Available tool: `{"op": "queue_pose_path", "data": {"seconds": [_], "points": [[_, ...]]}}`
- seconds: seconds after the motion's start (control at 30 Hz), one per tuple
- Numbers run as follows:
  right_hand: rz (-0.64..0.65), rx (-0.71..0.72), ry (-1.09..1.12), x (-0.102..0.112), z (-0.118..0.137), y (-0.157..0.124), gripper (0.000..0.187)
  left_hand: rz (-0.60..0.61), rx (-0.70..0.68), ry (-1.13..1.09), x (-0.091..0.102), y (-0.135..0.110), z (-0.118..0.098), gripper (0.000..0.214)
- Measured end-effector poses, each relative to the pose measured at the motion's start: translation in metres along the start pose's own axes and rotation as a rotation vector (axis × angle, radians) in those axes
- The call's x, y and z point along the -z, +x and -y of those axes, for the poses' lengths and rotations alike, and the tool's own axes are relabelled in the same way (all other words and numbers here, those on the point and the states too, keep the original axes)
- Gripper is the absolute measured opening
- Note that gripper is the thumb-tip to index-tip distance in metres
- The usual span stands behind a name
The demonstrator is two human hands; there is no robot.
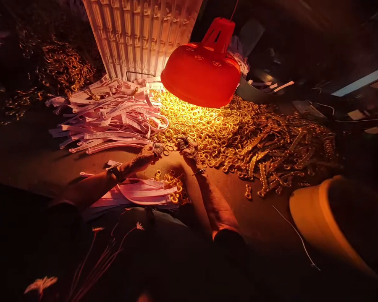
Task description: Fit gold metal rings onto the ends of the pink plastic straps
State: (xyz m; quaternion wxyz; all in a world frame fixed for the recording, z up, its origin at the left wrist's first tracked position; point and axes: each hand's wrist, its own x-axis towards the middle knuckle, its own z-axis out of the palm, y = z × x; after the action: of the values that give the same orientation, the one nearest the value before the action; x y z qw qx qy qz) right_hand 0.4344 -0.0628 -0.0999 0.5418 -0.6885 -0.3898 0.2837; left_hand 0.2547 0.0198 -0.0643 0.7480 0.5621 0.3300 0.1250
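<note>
My left hand [150, 154] is closed in a pinch at the front edge of a heap of gold-coloured metal rings [204, 121]. Whatever lies between its fingers is too small and dark to make out. Just to the right, my right hand [188, 149] has its fingers curled together over the same heap, their contents hidden. A small gap separates the two hands. Pale straps [113, 115] with eyelet-like ends are piled beyond my left hand. Under my forearms lies a bundle of flat straps [145, 191], with gold rings [175, 188] at their right ends.
A red lamp [204, 75] hangs low over the rings. Gold chain-like pieces [280, 147] spread out at the right, near a yellow tub [311, 205]. A ribbed pale panel [138, 37] stands behind the straps. More metal pieces [63, 65] lie in shadow at far left.
</note>
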Motion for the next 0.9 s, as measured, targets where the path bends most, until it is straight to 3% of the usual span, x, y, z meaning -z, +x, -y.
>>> {"op": "queue_pose_path", "data": {"seconds": [0.13,0.23,0.47,0.57,0.67,0.77,0.9], "points": [[-0.015,0.035,0.079,-0.007,0.009,-0.017,0.036,0.106,0.037,-0.153,-0.003,0.004,-0.007,0.039],[-0.046,0.088,0.068,-0.012,0.009,-0.023,0.035,0.156,0.053,-0.141,-0.009,0.004,-0.013,0.038],[-0.113,0.155,-0.043,-0.015,0.0,-0.025,0.037,0.088,0.076,-0.153,-0.014,0.015,0.005,0.022],[-0.122,0.16,-0.087,-0.015,-0.005,-0.025,0.038,0.034,-0.011,-0.128,-0.013,0.025,0.013,0.018],[-0.146,0.154,-0.123,-0.014,-0.008,-0.022,0.034,-0.052,-0.196,0.101,-0.015,0.029,0.013,0.019],[-0.071,0.066,-0.051,-0.011,-0.009,-0.017,0.031,-0.115,-0.349,0.338,-0.019,0.026,0.007,0.025],[0.018,-0.095,0.083,-0.005,-0.012,-0.011,0.035,-0.085,-0.394,0.336,-0.021,0.026,-0.004,0.032]]}}
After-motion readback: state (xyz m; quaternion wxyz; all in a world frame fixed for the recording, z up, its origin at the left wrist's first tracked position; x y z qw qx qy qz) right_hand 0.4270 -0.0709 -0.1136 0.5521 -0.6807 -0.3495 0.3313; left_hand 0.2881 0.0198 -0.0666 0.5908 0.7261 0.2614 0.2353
